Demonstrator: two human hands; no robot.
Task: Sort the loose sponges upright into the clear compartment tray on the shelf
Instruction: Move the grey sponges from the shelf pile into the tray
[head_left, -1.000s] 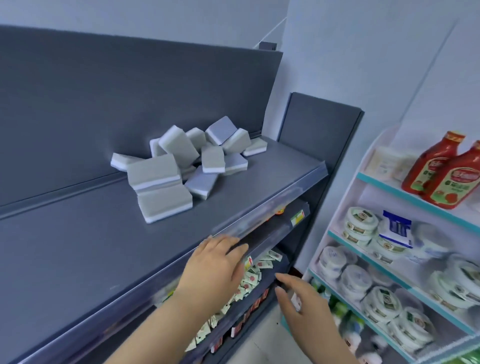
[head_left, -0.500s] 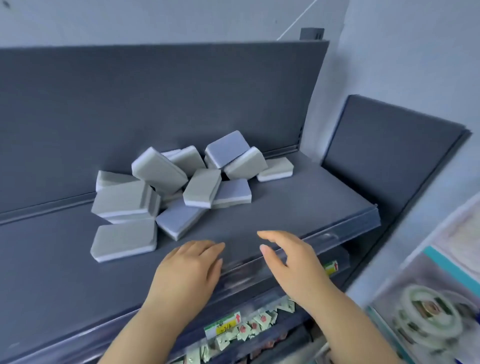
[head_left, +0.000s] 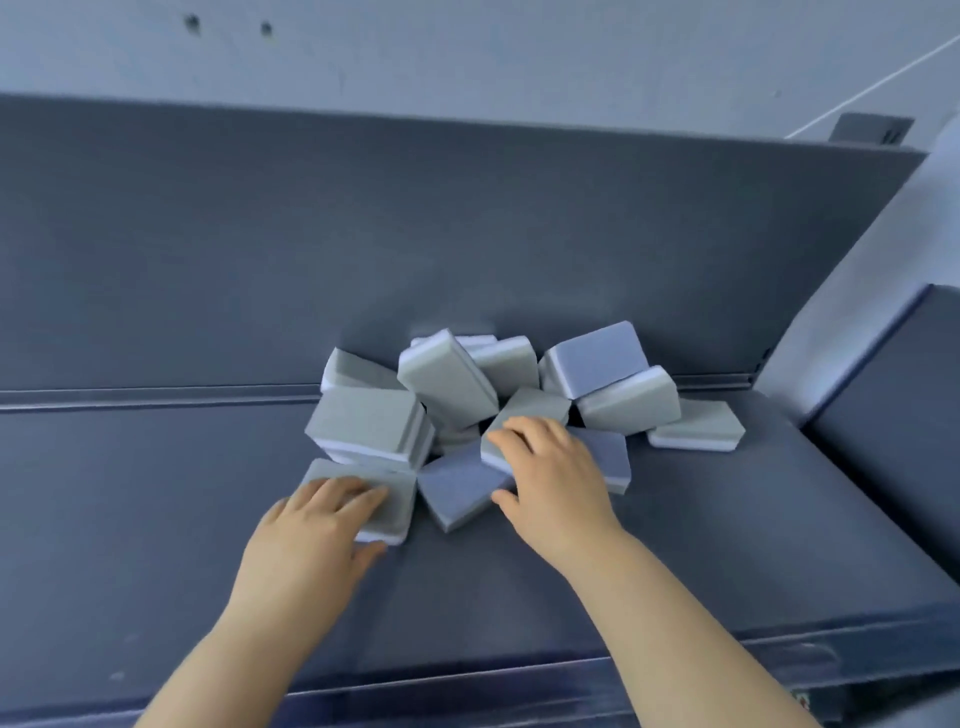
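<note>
1. Heap of grey rectangular foam sponges (head_left: 452, 384): on the dark grey metal shelf (head_left: 208, 519), against its upright back panel (head_left: 363, 234).
2. Left hand (head_left: 311, 530): flat on the front-left sponge (head_left: 400, 499).
3. Right hand (head_left: 556, 478): beside it, gripping the middle sponge (head_left: 535, 408).

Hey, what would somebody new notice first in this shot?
A jumbled heap of grey sponges sits against the back panel of the dark shelf. The left hand rests on a flat sponge at the heap's front left, while the right hand grips a tilted sponge in the middle. No clear tray is in view.
</note>
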